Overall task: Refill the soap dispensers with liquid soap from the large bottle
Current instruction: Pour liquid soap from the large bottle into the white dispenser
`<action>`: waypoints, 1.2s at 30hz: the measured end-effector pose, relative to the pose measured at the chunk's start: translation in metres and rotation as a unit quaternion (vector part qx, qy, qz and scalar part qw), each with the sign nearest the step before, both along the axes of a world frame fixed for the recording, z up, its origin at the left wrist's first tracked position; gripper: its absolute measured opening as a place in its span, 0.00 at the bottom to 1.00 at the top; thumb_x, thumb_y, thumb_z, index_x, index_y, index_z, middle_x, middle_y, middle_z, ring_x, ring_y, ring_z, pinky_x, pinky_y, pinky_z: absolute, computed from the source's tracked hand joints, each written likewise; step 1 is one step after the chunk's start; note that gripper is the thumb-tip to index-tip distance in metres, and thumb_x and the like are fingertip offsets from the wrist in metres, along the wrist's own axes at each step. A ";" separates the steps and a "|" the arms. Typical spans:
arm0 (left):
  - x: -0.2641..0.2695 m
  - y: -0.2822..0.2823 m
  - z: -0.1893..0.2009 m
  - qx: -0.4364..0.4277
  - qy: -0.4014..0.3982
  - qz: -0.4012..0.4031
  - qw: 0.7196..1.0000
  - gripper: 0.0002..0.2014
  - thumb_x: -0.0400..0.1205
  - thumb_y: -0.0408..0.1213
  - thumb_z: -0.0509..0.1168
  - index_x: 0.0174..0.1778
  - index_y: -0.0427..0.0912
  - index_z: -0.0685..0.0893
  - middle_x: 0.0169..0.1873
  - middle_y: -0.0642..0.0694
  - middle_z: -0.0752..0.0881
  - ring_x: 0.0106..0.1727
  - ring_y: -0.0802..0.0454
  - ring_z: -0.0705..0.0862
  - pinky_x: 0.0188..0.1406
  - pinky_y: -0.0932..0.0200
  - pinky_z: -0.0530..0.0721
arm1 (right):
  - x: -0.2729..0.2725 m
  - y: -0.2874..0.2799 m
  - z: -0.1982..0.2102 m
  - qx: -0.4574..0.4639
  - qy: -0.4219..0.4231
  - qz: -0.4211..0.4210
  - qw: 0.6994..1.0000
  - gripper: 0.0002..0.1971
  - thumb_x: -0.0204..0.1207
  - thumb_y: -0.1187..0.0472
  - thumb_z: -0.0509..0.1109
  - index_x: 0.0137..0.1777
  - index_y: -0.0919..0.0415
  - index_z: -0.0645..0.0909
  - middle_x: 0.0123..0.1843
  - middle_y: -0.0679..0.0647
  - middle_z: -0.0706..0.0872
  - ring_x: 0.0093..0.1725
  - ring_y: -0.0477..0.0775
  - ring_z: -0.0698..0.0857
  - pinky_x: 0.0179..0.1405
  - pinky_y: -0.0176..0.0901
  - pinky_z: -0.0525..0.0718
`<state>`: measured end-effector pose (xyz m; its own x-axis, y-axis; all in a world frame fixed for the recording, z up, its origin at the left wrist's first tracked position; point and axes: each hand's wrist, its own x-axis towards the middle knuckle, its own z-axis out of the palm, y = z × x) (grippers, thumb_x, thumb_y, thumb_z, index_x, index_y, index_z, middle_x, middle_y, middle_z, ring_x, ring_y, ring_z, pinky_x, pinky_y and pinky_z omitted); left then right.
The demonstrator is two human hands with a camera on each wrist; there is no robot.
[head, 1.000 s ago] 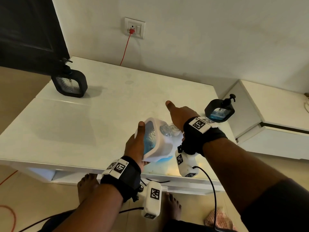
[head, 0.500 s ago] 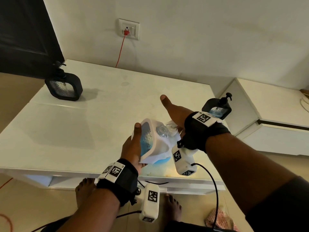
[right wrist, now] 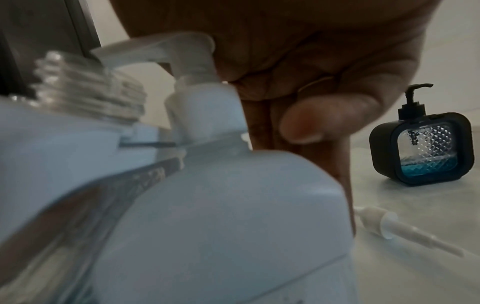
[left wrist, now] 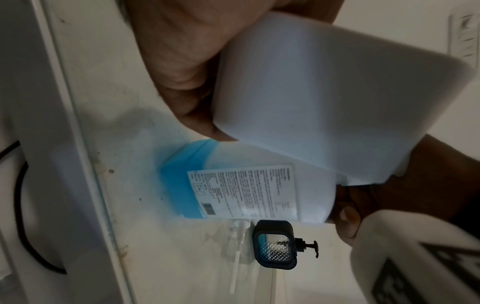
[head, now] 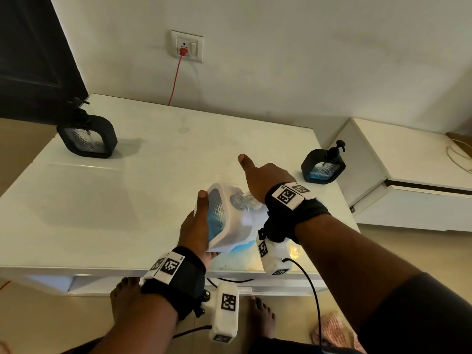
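Observation:
My left hand [head: 196,226] grips a white square dispenser [head: 224,221], tilted, its threaded neck [head: 238,200] open with no pump on it. The same dispenser [left wrist: 337,92] fills the left wrist view. Right behind it stands the large bottle [left wrist: 259,185], white with a printed label and blue soap low in it. My right hand [head: 263,180] sits on top of the bottle's pump [right wrist: 161,47], fingers [right wrist: 311,123] curled down beside the pump collar, thumb sticking out. The dispenser's neck [right wrist: 91,86] lies close to the pump nozzle.
A loose white pump with its tube [right wrist: 389,226] lies on the white table [head: 127,200]. One black dispenser [head: 323,166] with a little blue soap stands at the right edge, another [head: 86,136] at the back left. A low white cabinet [head: 408,162] is to the right.
Only the head view has shifted a little. Both hands keep the same hold on the dispenser and the bottle's pump.

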<state>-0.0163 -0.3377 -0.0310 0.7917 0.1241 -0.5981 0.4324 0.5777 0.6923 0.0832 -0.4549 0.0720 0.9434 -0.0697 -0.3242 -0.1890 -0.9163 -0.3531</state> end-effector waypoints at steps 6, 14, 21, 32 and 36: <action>0.000 0.001 0.002 -0.001 0.000 -0.001 1.000 0.37 0.69 0.75 0.63 0.65 0.54 0.87 0.56 0.39 0.94 0.56 0.38 0.93 0.48 0.43 0.91 | -0.004 0.000 0.010 0.011 0.011 0.011 1.000 0.40 0.76 0.22 0.44 0.37 0.57 0.80 0.40 0.56 0.86 0.41 0.59 0.85 0.53 0.53 0.84; 0.000 -0.001 0.006 -0.006 0.012 -0.001 1.000 0.33 0.73 0.75 0.61 0.66 0.56 0.85 0.58 0.41 0.93 0.57 0.38 0.91 0.38 0.48 0.92 | -0.006 0.005 0.027 0.066 0.076 0.021 0.995 0.43 0.77 0.23 0.39 0.52 0.61 0.81 0.52 0.61 0.84 0.53 0.63 0.84 0.69 0.56 0.78; 0.000 0.000 0.009 -0.001 0.020 -0.001 1.000 0.35 0.70 0.76 0.62 0.65 0.55 0.86 0.56 0.41 0.93 0.56 0.38 0.92 0.43 0.44 0.93 | -0.002 0.006 0.015 0.022 0.040 0.020 0.999 0.40 0.77 0.23 0.42 0.35 0.57 0.79 0.37 0.56 0.84 0.38 0.57 0.82 0.47 0.48 0.75; -0.002 0.001 0.010 -0.002 0.022 0.002 1.000 0.40 0.63 0.77 0.64 0.64 0.54 0.88 0.54 0.40 0.94 0.54 0.37 0.93 0.51 0.39 0.92 | 0.002 0.001 0.000 -0.028 0.001 0.008 1.000 0.38 0.75 0.22 0.46 0.38 0.56 0.79 0.43 0.57 0.86 0.45 0.59 0.84 0.47 0.50 0.77; -0.003 0.001 0.012 0.001 0.024 0.002 1.000 0.33 0.74 0.75 0.62 0.63 0.54 0.88 0.53 0.41 0.94 0.52 0.38 0.94 0.46 0.42 0.93 | 0.001 0.001 0.005 -0.020 0.012 0.018 1.000 0.40 0.75 0.22 0.44 0.38 0.58 0.80 0.42 0.57 0.86 0.44 0.60 0.85 0.51 0.51 0.79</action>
<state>-0.0193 -0.3364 -0.0190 0.7619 0.1285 -0.6349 0.4622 0.5788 0.6718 0.0846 -0.4535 0.0765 0.9376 -0.0489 -0.3443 -0.1630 -0.9364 -0.3108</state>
